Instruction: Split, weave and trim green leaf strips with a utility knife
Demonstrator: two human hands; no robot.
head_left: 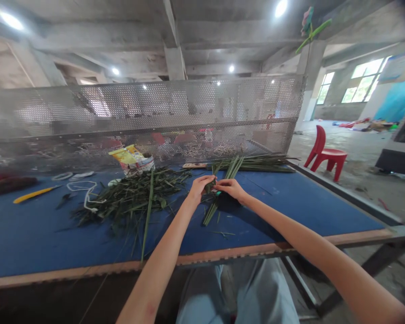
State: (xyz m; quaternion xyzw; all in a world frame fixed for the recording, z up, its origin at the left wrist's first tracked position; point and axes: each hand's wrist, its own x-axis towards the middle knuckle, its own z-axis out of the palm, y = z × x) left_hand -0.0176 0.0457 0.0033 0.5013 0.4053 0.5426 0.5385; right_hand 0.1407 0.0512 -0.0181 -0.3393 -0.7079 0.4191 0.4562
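Over the middle of the blue table my left hand (200,186) is closed around a small dark green leaf piece (209,186), which looks folded or woven. Fingertips of my right hand (234,188) are pinched together at the right side of that piece; exactly what they grip is too small to make out. Beneath both hands lies a bundle of long green leaf strips (210,215), running from the front away to the back. Left of my left hand spreads a heap of cut dark green leaf scraps (131,195), with one long strip (149,211) across it.
A yellow knife-like tool (35,195) and white cord (87,193) lie at left on the blue tabletop (283,202). A yellow and white bag (130,157) stands behind the heap. More long strips (263,163) lie along the perforated metal screen (189,103). A red chair (327,155) stands right.
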